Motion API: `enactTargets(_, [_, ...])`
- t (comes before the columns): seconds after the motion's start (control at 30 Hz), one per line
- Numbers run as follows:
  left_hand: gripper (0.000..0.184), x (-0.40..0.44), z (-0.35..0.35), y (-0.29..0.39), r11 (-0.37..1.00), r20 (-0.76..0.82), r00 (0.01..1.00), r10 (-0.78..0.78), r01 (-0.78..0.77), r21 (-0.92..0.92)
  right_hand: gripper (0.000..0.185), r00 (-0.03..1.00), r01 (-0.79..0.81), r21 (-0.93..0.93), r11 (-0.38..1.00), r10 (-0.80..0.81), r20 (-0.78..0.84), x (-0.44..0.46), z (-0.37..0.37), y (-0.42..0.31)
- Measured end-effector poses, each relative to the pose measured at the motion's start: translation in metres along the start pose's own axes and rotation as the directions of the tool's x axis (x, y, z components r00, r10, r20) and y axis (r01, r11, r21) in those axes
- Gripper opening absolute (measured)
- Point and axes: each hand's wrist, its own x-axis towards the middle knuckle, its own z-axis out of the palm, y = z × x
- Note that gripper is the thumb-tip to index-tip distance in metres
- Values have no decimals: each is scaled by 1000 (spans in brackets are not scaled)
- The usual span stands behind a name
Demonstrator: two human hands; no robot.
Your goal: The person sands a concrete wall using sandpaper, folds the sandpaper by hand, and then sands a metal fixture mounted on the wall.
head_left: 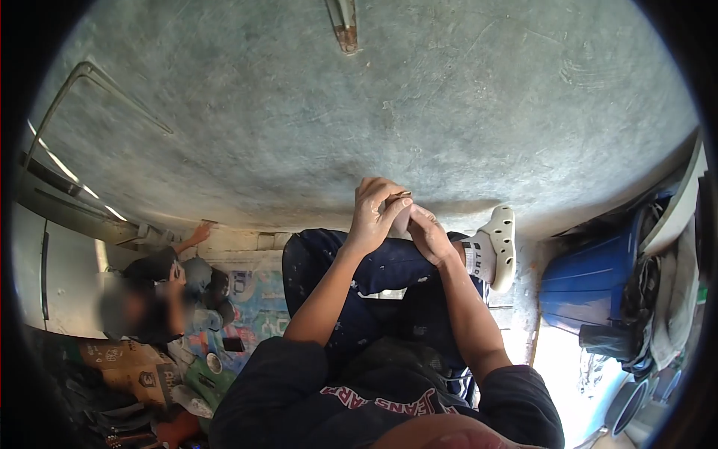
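Note:
Above the crossed legs, in the middle of the view, my left hand (374, 217) pinches a small, thin brownish piece (402, 195) between thumb and fingers. Close on its right, my right hand (431, 236) has its fingers curled round a greyish-brown object (401, 221), whose lower part shows between the two hands. What exactly this object is cannot be made out. Pale smears mark the skin of both hands. Dark trousers (381, 266) with light spots lie just below them.
A grey wall (389, 120) rises beyond the hands. Another person (149, 299) sits at the left, one hand against the wall's base. A white clog (503, 251) is right of my hands. A blue container (587, 280) stands farther right, and cardboard boxes (131, 367) lie lower left.

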Motion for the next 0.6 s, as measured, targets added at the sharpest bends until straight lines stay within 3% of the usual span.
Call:
enactTargets(0.07, [17, -8, 5, -12, 1000, -31, 999, 24, -24, -3, 36, 1000, 2, 22, 1000, -2, 17, -1, 0, -2])
enactTargets(0.13, [21, -18, 8, -19, 964, -21, 991, -134, 126, -236, 34, 999, 40, -10, 999, -40, -27, -3, 8, -6])
enactTargets(0.23, [25, -26, 6, -20, 962, -7, 984, -180, 174, -211, 32, 991, 32, -62, 998, -40, -127, -2, 15, -1])
enactTargets(0.33, [26, -29, 3, -28, 933, 34, 970, -239, 239, -269, 31, 995, -9, -129, 992, -4, -100, 1, 5, 3])
enactTargets(0.4, [22, -24, 6, -29, 914, -20, 969, -247, 226, -337, 25, 984, 45, -145, 988, -69, -164, 11, 16, -6])
enactTargets(0.47, [18, -31, 6, -27, 824, -24, 952, -306, 252, -508, 18, 950, 81, -336, 938, -175, -259, 9, 18, -5])
enactTargets(0.53, [17, -33, -3, -31, 856, 28, 953, -300, 282, -433, 16, 929, 90, -385, 919, -217, -301, 11, 28, -9])
enactTargets(0.6, [19, -35, -3, -38, 877, -31, 948, -317, 280, -391, 16, 915, 85, -611, 787, -304, -264, 11, 39, -16])
